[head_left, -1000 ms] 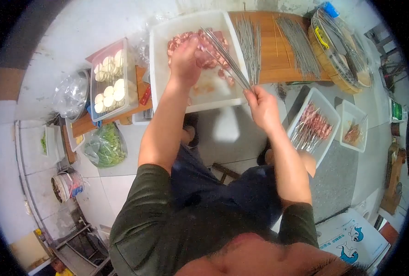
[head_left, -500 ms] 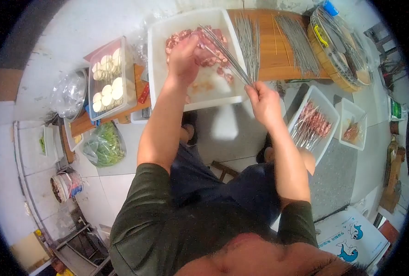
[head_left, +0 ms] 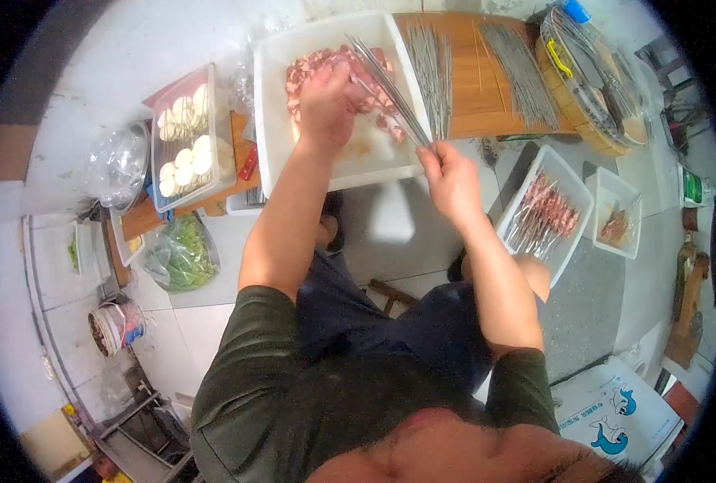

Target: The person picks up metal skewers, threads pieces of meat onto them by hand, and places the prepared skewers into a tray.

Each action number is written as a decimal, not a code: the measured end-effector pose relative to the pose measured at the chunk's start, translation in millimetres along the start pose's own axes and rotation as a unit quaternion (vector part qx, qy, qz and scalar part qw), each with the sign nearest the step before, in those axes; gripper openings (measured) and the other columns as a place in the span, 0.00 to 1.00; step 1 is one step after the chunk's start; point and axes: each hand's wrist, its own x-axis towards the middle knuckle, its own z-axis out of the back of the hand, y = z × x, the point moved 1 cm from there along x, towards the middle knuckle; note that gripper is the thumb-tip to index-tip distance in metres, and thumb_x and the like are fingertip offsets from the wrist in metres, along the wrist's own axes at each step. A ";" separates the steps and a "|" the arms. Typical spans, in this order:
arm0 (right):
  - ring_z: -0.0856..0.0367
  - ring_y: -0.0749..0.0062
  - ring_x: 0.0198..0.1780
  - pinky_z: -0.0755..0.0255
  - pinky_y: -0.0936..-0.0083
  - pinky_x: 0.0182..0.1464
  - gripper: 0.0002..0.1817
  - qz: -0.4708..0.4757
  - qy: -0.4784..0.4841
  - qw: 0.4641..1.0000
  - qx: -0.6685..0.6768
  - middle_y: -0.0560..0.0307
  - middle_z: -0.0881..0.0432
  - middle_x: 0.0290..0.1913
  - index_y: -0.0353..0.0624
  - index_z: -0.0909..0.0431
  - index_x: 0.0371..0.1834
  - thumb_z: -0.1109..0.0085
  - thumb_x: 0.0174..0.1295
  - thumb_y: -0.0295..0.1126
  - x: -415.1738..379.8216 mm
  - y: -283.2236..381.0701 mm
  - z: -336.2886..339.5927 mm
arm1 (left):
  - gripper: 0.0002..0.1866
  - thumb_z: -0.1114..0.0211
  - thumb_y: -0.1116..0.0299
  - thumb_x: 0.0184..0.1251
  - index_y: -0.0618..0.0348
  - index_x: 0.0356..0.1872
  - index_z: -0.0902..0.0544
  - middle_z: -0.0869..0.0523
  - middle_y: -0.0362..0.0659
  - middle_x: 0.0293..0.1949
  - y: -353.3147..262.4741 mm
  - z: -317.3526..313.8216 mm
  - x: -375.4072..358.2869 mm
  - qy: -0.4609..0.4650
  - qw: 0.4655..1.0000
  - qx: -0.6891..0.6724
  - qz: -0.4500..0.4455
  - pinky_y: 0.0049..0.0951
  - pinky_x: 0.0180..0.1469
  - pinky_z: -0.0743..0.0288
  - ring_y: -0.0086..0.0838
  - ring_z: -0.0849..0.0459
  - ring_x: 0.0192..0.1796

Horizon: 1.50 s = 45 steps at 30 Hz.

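Observation:
In the head view, a bundle of metal skewers (head_left: 390,92) is gripped near its lower end by my right hand (head_left: 453,179), and it slants up and left over a white plastic tub (head_left: 410,72). Raw meat chunks (head_left: 303,71) are heaped in the tub's far part, with a few loose pieces nearer the middle. My left hand (head_left: 326,109) is inside the tub at the meat, beside the upper part of the skewers. Its fingers are curled together and slightly blurred; what lies between them is hidden.
Loose skewers (head_left: 432,80) lie on the wooden table (head_left: 475,121) beside the tub, near a round basket (head_left: 571,105). Lower right, a white tray (head_left: 571,241) holds meat skewers. To the left are a container (head_left: 225,173) of white round slices and bagged greens (head_left: 185,253).
My right hand and the skewers have shifted slightly left and up. My left hand has stayed at the meat, turning a little. The whole view has drifted slightly.

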 end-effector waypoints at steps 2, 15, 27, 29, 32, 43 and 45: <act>0.20 0.37 0.38 0.26 0.53 0.38 0.14 0.003 0.001 1.000 0.007 0.36 0.19 0.31 0.39 0.21 0.38 0.42 0.68 0.41 1.9 -0.6 1.2 | 0.15 0.53 0.67 0.77 0.68 0.52 0.25 0.18 0.45 0.39 0.0 -0.4 -0.3 0.017 1.000 -0.021 0.001 0.29 0.44 0.25 0.28 0.20 0.40; 0.20 0.36 0.37 0.26 0.55 0.37 0.14 0.012 -0.013 1.000 0.013 0.35 0.20 0.31 0.39 0.20 0.38 0.41 0.67 0.40 7.5 -2.9 -2.3 | 0.11 0.43 0.64 0.73 0.63 0.42 0.22 0.15 0.47 0.32 3.0 -3.5 -1.0 -0.004 1.000 -0.019 -0.008 0.31 0.34 0.24 0.31 0.17 0.31; 0.27 0.79 0.24 0.32 0.77 0.29 0.16 -0.022 0.032 0.990 0.133 0.61 0.22 0.22 0.38 0.24 0.29 0.44 0.70 0.39 15.6 -8.0 -6.5 | 0.12 0.44 0.65 0.74 0.65 0.43 0.22 0.14 0.49 0.37 10.2 -18.5 -11.8 -0.030 0.999 0.003 0.033 0.34 0.36 0.21 0.35 0.14 0.37; 0.28 0.82 0.24 0.34 0.80 0.28 0.14 -0.043 0.053 0.982 0.176 0.64 0.22 0.23 0.40 0.25 0.29 0.45 0.71 0.37 13.3 -9.2 -5.8 | 0.12 0.44 0.65 0.75 0.65 0.43 0.22 0.14 0.49 0.38 10.7 -7.6 -3.8 -0.014 0.999 0.010 0.031 0.34 0.38 0.20 0.35 0.14 0.38; 0.30 0.84 0.23 0.35 0.82 0.27 0.14 -0.045 0.059 0.979 0.192 0.66 0.23 0.23 0.40 0.25 0.29 0.45 0.71 0.37 11.1 -12.5 -5.3 | 0.11 0.44 0.65 0.74 0.64 0.43 0.22 0.14 0.49 0.39 13.3 -8.9 -5.0 -0.016 0.999 0.018 0.048 0.33 0.40 0.21 0.34 0.14 0.39; 0.32 0.83 0.23 0.37 0.81 0.27 0.16 -0.050 -0.019 0.987 0.150 0.67 0.26 0.21 0.41 0.26 0.26 0.44 0.71 0.37 17.7 -20.4 26.3 | 0.17 0.37 0.56 0.71 0.61 0.45 0.18 0.13 0.46 0.39 38.9 11.5 23.0 0.024 0.971 0.158 0.178 0.37 0.45 0.19 0.36 0.12 0.46; 0.32 0.84 0.23 0.37 0.81 0.27 0.16 -0.054 -0.019 0.984 0.171 0.67 0.26 0.21 0.41 0.26 0.26 0.44 0.71 0.38 16.2 -19.4 36.4 | 0.17 0.35 0.55 0.68 0.62 0.39 0.16 0.13 0.48 0.35 60.5 39.0 46.8 0.032 0.895 0.390 0.214 0.38 0.41 0.20 0.35 0.11 0.43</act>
